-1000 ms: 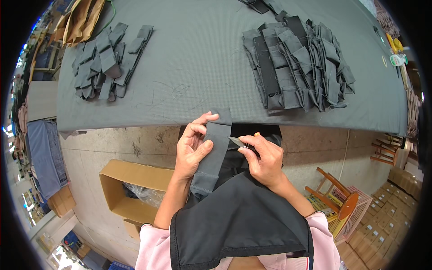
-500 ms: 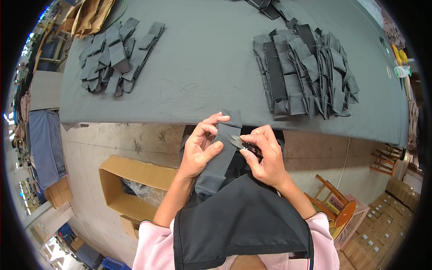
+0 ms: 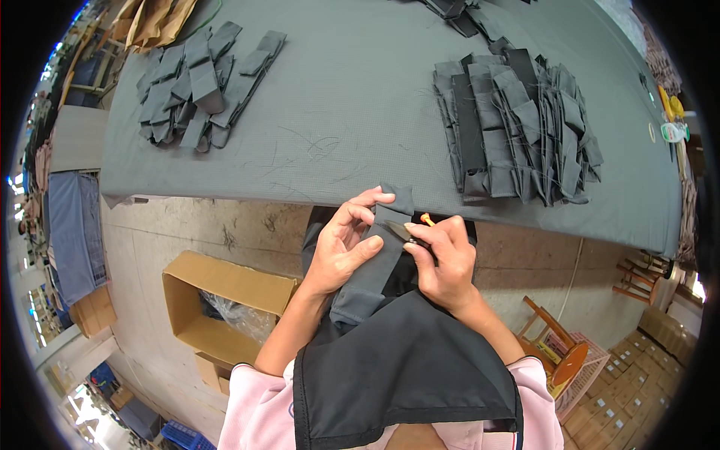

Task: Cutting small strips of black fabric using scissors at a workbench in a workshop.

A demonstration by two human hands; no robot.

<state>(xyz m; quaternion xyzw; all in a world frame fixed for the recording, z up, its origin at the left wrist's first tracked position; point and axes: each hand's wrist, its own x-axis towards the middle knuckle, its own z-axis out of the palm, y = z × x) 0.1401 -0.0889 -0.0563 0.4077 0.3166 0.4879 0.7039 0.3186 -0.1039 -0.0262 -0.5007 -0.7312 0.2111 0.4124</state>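
My left hand (image 3: 337,253) grips a dark grey fabric strip (image 3: 379,264) between thumb and fingers, at the table's front edge. The strip slants over my lap, with a folded flap at its upper end and another at the lower end. Pinched in my right hand (image 3: 448,262) are small thread snips (image 3: 398,229), their metal blades lying against the strip's right side. Most of their body is hidden by my fingers. A small orange tip (image 3: 427,219) shows just above those fingers; I cannot tell whether it belongs to the snips.
Ahead is a table (image 3: 352,97) under grey cloth, with loose threads. Similar strips form a left pile (image 3: 184,90) and a larger right pile (image 3: 514,127). A cardboard box (image 3: 225,274) with clear plastic sits on the floor at left; a wooden stool (image 3: 568,364) stands at right.
Both hands and the strip have shifted slightly right in view, as has the table. The snips have turned within my right hand, and the orange tip now shows above it.
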